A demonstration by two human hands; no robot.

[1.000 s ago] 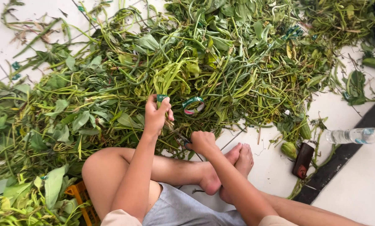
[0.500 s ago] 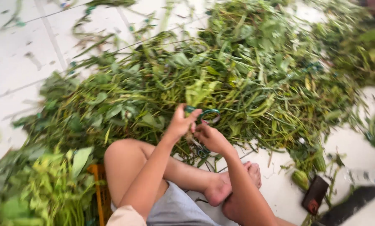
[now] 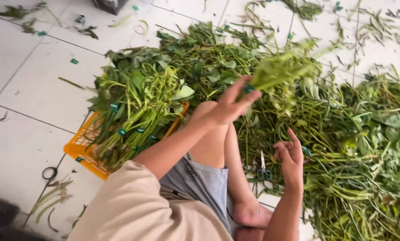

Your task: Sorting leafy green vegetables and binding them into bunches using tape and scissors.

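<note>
Head view: left hand [image 3: 229, 107] has lifted a taped bunch of greens [image 3: 282, 71] off the pile, gripping it; right hand [image 3: 291, 154] hangs loosely open above scissors [image 3: 263, 167].

No screens, signs or printed packages in view. Only container: orange plastic crate [image 3: 81, 149], latticed, on the floor, loaded with bundled greens. Label-like items: small green bands [image 3: 115, 106] on the stems in the crate, and loose green bits [image 3: 74, 61] on the tiles beyond the crate. Dark boxy object [image 3: 109, 5] far beyond the crate, cropped; kind unclear.
</note>
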